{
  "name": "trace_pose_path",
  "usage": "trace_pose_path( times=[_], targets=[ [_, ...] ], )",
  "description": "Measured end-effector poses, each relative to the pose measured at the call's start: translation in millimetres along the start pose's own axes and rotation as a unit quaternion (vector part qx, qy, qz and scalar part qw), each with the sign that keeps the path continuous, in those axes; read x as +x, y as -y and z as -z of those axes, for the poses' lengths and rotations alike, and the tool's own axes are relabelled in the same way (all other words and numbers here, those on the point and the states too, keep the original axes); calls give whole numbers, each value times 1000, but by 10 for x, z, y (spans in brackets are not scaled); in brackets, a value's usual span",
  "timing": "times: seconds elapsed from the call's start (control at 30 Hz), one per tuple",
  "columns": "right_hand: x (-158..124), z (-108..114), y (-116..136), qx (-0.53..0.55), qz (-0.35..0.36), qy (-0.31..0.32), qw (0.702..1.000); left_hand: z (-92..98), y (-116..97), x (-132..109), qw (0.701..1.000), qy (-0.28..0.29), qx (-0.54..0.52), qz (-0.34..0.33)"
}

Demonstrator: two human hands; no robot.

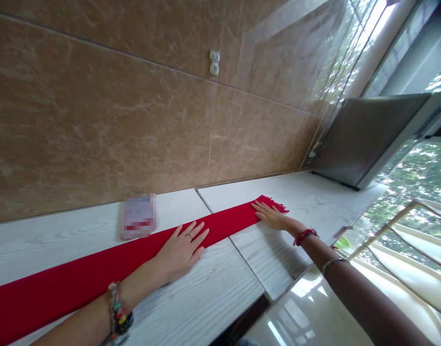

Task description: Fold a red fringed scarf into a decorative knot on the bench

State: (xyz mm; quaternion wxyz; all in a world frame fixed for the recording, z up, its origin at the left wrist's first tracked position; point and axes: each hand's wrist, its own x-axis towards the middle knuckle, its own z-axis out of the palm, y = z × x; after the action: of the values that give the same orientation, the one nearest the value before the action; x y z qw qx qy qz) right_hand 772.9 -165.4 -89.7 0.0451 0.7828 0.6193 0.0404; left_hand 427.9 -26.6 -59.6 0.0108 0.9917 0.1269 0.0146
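A long red scarf (pixel 94 274) lies folded into a narrow strip across the white wood-grain table (pixel 213 288), running from the lower left to a fringed end at the right. My left hand (pixel 184 247) rests flat on the middle of the scarf, its fingers spread and a ring on one of them. Close to the fringe, my right hand (pixel 271 215) lies on the scarf with its fingers stretched out. Neither hand grips the cloth. The scarf's other end runs out of view at the left.
Behind the scarf lies a flat, blurred-out rectangular object (pixel 138 216). A brown tiled wall (pixel 134 120) with a white cat-shaped hook (pixel 214 62) borders the table. A grey box-like appliance (pixel 368 137) stands at the right end, near a metal rack (pixel 393 226) and windows.
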Motion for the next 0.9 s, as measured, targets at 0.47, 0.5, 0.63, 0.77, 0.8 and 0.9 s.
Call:
trace_pose_path(
  times=[0.47, 0.5, 0.63, 0.77, 0.8, 0.9],
  targets=[
    [311, 63, 652, 15, 161, -57, 985, 3, -30, -16, 1000, -12, 8, 12],
    [287, 40, 551, 1, 139, -50, 989, -4, -27, -18, 1000, -14, 8, 12],
    [177, 51, 78, -50, 6, -19, 999, -34, -26, -24, 1000, -25, 9, 6],
    [171, 283, 266, -41, -36, -61, 997, -23, -63, -73, 999, -45, 14, 9],
    [181, 363, 456, -23, -22, -76, 997, -9, -66, -113, 999, -44, 14, 14],
    [190, 604, 1226, 48, 106, -99, 988, 49, -4, -354, 999, -21, 3, 37]
  ],
)
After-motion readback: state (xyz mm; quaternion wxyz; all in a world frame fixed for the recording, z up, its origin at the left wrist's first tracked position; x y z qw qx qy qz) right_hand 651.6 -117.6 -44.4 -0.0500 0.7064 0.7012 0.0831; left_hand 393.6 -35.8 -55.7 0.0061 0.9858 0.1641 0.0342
